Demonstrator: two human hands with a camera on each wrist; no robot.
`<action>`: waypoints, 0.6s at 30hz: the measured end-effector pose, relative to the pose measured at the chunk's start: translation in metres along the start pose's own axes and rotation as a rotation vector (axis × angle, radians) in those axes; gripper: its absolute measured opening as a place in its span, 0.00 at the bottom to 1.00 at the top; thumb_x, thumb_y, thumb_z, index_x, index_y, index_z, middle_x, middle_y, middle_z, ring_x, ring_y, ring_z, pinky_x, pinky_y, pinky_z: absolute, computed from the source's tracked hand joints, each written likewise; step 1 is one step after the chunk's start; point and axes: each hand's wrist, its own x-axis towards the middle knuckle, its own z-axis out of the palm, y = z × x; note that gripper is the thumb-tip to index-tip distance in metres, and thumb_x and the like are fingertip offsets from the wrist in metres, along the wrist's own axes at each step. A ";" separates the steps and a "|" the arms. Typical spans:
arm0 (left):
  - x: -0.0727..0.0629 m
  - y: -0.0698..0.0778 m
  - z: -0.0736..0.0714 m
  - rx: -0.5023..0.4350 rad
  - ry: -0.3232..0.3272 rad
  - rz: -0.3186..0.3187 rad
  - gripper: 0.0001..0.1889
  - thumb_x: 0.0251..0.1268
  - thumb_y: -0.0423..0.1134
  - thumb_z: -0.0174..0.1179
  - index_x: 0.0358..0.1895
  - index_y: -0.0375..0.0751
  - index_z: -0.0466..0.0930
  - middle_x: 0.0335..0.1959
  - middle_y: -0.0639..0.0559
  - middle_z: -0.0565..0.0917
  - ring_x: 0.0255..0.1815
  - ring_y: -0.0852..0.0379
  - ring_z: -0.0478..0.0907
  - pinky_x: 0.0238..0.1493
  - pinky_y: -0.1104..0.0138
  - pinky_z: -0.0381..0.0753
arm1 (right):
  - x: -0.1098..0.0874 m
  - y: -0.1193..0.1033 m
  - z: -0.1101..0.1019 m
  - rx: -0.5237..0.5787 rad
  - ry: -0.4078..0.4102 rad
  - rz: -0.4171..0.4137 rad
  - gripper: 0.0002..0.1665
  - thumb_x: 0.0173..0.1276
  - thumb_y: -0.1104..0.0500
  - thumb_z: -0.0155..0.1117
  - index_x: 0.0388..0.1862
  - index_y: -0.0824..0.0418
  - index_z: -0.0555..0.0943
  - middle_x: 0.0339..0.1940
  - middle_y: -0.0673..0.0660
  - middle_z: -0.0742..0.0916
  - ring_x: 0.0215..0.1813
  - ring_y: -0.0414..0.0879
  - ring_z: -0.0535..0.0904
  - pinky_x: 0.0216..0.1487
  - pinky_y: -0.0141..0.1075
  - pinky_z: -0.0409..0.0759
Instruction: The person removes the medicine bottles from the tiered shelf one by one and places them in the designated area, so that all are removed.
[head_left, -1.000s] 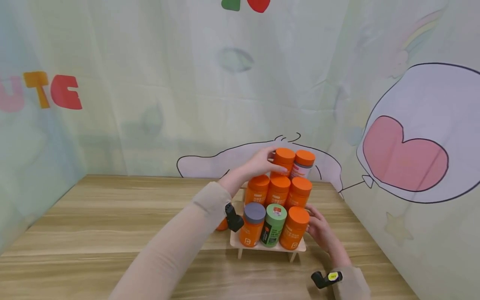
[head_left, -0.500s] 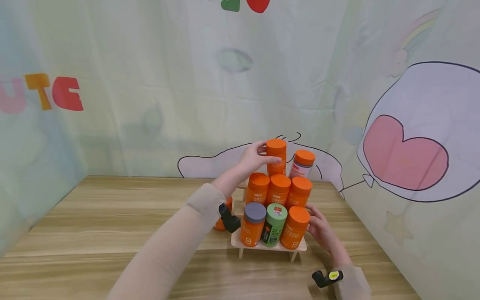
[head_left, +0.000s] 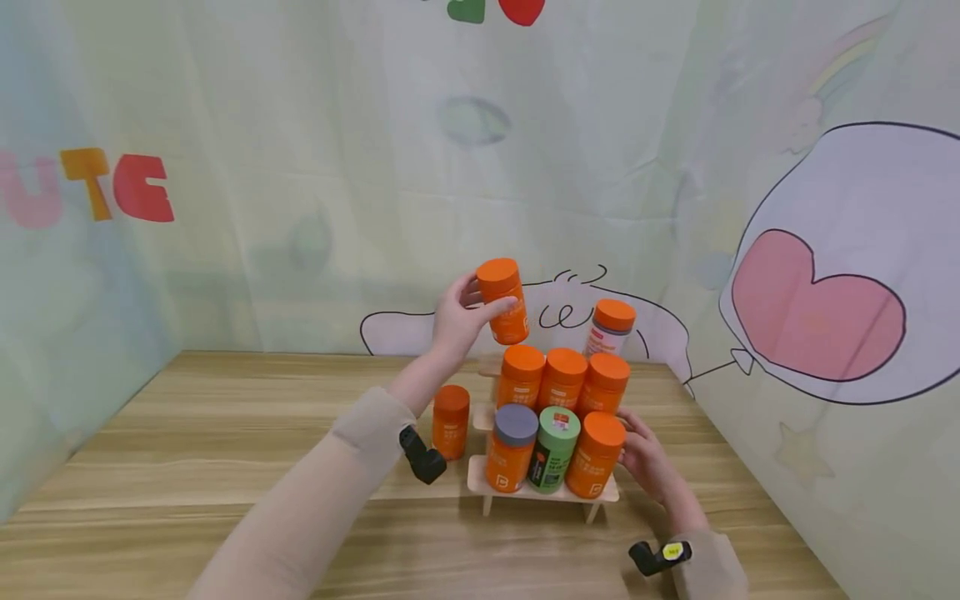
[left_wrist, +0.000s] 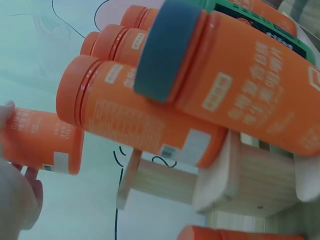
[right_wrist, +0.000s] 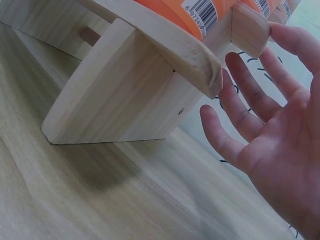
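Note:
My left hand (head_left: 453, 325) grips an orange lidded jar (head_left: 505, 310) in the air above the left side of a tiered wooden rack (head_left: 547, 496). In the left wrist view, the held jar (left_wrist: 45, 142) lies across the fingers. On the rack's top tier stands a pale-labelled jar (head_left: 606, 339) with an orange lid. Three orange jars fill the middle tier, among them the left one (head_left: 520, 379). Below are a grey-lidded jar (head_left: 512, 454), a green jar (head_left: 555, 450) and an orange jar (head_left: 596, 458). Fingers spread, my right hand (right_wrist: 280, 130) is right at the rack's side.
Another orange jar (head_left: 451, 425) stands upright on the wooden table (head_left: 247, 433), just left of the rack. Behind the table hangs a printed curtain (head_left: 337, 208); a further printed panel with a balloon (head_left: 825, 275) borders the right side.
My left hand has lifted the orange jar off the top tier and carried it up and left, tilting it slightly. The right hand stays beside the rack.

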 end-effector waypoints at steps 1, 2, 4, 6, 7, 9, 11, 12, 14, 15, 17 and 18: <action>-0.002 -0.002 -0.004 0.000 0.017 0.004 0.34 0.56 0.45 0.71 0.67 0.46 0.71 0.58 0.46 0.79 0.58 0.49 0.74 0.60 0.55 0.75 | 0.000 0.000 0.000 0.010 -0.015 -0.009 0.31 0.76 0.69 0.29 0.59 0.41 0.72 0.53 0.40 0.81 0.51 0.34 0.79 0.52 0.29 0.79; -0.003 -0.003 -0.007 -0.009 0.031 0.001 0.34 0.56 0.46 0.71 0.67 0.47 0.70 0.58 0.47 0.79 0.57 0.49 0.75 0.58 0.55 0.76 | 0.001 0.000 0.000 0.019 -0.027 -0.017 0.31 0.75 0.69 0.29 0.59 0.41 0.72 0.53 0.40 0.81 0.51 0.34 0.79 0.52 0.29 0.79; -0.008 -0.007 -0.015 -0.026 0.058 -0.001 0.33 0.57 0.45 0.71 0.67 0.47 0.70 0.57 0.47 0.79 0.57 0.49 0.74 0.56 0.57 0.76 | 0.001 0.001 0.000 0.034 -0.044 -0.028 0.32 0.75 0.70 0.28 0.60 0.43 0.72 0.53 0.41 0.81 0.51 0.34 0.79 0.52 0.30 0.79; -0.012 -0.010 -0.023 -0.037 0.083 -0.003 0.33 0.57 0.44 0.70 0.67 0.47 0.70 0.58 0.48 0.78 0.57 0.50 0.73 0.56 0.57 0.76 | 0.001 0.001 0.000 0.030 -0.045 -0.025 0.32 0.75 0.70 0.28 0.60 0.43 0.72 0.53 0.41 0.81 0.51 0.34 0.79 0.52 0.30 0.79; -0.014 -0.011 -0.027 -0.042 0.097 -0.006 0.33 0.57 0.43 0.70 0.68 0.47 0.70 0.58 0.48 0.77 0.57 0.50 0.73 0.57 0.57 0.76 | 0.001 0.001 0.000 0.021 -0.040 -0.020 0.31 0.75 0.70 0.28 0.60 0.42 0.72 0.53 0.41 0.81 0.51 0.34 0.79 0.53 0.30 0.79; -0.018 -0.015 -0.035 -0.042 0.122 -0.011 0.34 0.58 0.42 0.70 0.68 0.46 0.69 0.59 0.47 0.76 0.58 0.50 0.71 0.59 0.57 0.74 | 0.000 0.001 0.000 0.007 -0.028 -0.009 0.30 0.75 0.69 0.29 0.60 0.41 0.71 0.53 0.41 0.80 0.51 0.34 0.79 0.53 0.30 0.78; -0.021 -0.018 -0.044 -0.038 0.148 -0.018 0.34 0.58 0.41 0.70 0.69 0.45 0.68 0.60 0.46 0.76 0.58 0.50 0.70 0.59 0.57 0.74 | 0.000 0.000 0.000 -0.003 -0.019 -0.001 0.30 0.76 0.68 0.30 0.60 0.41 0.71 0.53 0.41 0.80 0.52 0.34 0.79 0.54 0.30 0.78; -0.023 -0.021 -0.048 -0.036 0.161 -0.023 0.35 0.58 0.40 0.70 0.69 0.44 0.68 0.60 0.46 0.75 0.58 0.50 0.69 0.59 0.57 0.73 | 0.000 -0.001 0.000 -0.002 -0.016 0.002 0.30 0.76 0.68 0.30 0.60 0.41 0.71 0.53 0.41 0.80 0.52 0.34 0.79 0.54 0.30 0.78; -0.027 -0.027 -0.056 -0.032 0.182 -0.030 0.35 0.59 0.40 0.69 0.69 0.43 0.67 0.61 0.45 0.74 0.58 0.51 0.68 0.58 0.59 0.73 | 0.000 -0.001 0.001 0.007 -0.019 0.001 0.29 0.76 0.68 0.29 0.60 0.41 0.71 0.53 0.41 0.80 0.52 0.34 0.79 0.54 0.30 0.78; -0.029 -0.031 -0.060 -0.036 0.191 -0.032 0.34 0.59 0.39 0.69 0.69 0.43 0.67 0.61 0.45 0.74 0.58 0.51 0.68 0.57 0.59 0.73 | 0.000 -0.001 0.001 0.012 -0.021 -0.001 0.29 0.76 0.68 0.29 0.60 0.41 0.71 0.53 0.41 0.80 0.51 0.34 0.79 0.54 0.30 0.79; -0.033 -0.038 -0.068 -0.040 0.205 -0.040 0.34 0.59 0.39 0.69 0.69 0.43 0.66 0.61 0.46 0.73 0.57 0.53 0.67 0.56 0.61 0.72 | 0.000 0.000 0.001 0.023 -0.024 -0.005 0.29 0.76 0.68 0.29 0.60 0.42 0.71 0.53 0.41 0.80 0.51 0.34 0.79 0.53 0.30 0.79; -0.036 -0.042 -0.072 -0.041 0.208 -0.045 0.34 0.60 0.39 0.68 0.69 0.43 0.66 0.61 0.46 0.73 0.57 0.53 0.66 0.56 0.61 0.71 | 0.000 0.000 0.002 0.028 -0.026 -0.006 0.29 0.76 0.68 0.29 0.60 0.42 0.71 0.53 0.40 0.80 0.51 0.34 0.79 0.53 0.30 0.79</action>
